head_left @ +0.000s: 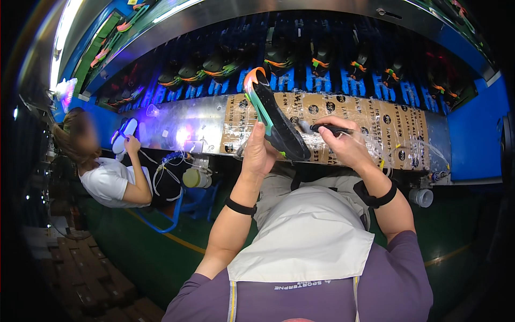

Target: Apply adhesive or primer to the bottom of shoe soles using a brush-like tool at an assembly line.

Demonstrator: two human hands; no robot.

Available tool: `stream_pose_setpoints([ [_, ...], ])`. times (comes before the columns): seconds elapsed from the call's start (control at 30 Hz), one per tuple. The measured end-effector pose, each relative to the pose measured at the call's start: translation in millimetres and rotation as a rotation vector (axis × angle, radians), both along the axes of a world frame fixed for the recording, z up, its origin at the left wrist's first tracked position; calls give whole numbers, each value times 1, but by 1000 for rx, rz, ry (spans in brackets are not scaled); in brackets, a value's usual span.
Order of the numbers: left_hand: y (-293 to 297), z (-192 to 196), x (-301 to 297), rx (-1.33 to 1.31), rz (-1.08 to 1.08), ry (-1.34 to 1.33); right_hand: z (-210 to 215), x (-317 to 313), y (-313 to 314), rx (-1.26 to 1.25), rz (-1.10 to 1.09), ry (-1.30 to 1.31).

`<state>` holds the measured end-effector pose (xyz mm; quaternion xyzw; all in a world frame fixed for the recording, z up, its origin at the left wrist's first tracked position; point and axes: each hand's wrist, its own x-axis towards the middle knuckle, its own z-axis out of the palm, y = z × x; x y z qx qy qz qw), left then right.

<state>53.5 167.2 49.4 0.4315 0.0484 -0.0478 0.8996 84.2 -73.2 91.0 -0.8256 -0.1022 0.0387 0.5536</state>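
My left hand [257, 155] is closed around the lower part of a shoe [280, 121], held tilted above the bench. The shoe has a black upper, and its sole edge runs from orange at the far end to teal green. In my right hand [346, 145] is a brush [335, 129] with a black handle, its pale bristle end pointing left at the shoe's right side. Whether the bristles touch the shoe, I cannot tell. A thin hose seems to run near my right hand.
Printed cardboard [399, 123] covers part of the metal bench [206, 126]. Behind it, several black-and-orange shoes [279, 61] sit on blue holders [319, 83]. At left, a co-worker [115, 180] handles a white shoe [126, 132]. A yellowish container [196, 177] and a white bucket [422, 197] are at the front edge.
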Motion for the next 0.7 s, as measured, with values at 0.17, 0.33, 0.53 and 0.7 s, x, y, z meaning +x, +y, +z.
stream_pose_setpoints([
  [0.17, 5, -7, 1, 47, 32, -2, -7, 2, -6, -34, 128, 149],
  [0.33, 16, -11, 3, -252, 82, 154, -34, 16, -10, 58, -69, -32],
  [0.53, 35, -26, -18, -704, -47, 211, -104, 31, -16, 50, -289, -398],
  [0.7, 37, -8, -17, -709, -157, 193, -134, 27, -23, -49, -302, -432],
])
